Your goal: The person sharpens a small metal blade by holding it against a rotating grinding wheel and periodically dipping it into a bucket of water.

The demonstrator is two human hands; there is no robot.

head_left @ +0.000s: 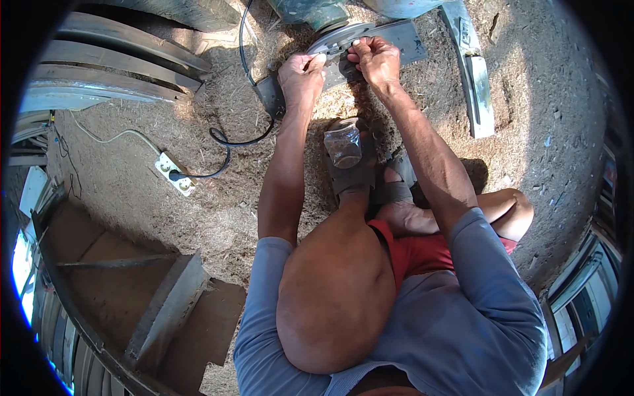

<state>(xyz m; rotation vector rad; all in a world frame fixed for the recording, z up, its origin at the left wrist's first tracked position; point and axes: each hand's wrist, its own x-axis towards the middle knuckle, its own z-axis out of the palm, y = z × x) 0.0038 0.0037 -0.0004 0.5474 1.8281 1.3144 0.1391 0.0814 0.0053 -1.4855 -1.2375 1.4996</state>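
Note:
My left hand [302, 78] is closed, thumb and fingers pinched at the left edge of a round grey metal part with holes [338, 38]. On its other side my right hand [376, 63] is pinched too, fingertips touching or very near the metal. Anything small between the fingers of either hand is too small to make out. The round part sits by a flat grey metal plate [404, 41], which lies on the ground. Below my left hand is a dark, handle-like piece [271, 96] with a black cord [228, 148] beside it. A clear jar [343, 148] rests by my foot.
Wood shavings cover the ground [218, 218]. A white power strip [174, 174] with a black plug lies at left. Curved planks [125, 63] are stacked at upper left, and a brown wooden frame [162, 310] stands at lower left. A narrow grey piece [479, 99] lies at right.

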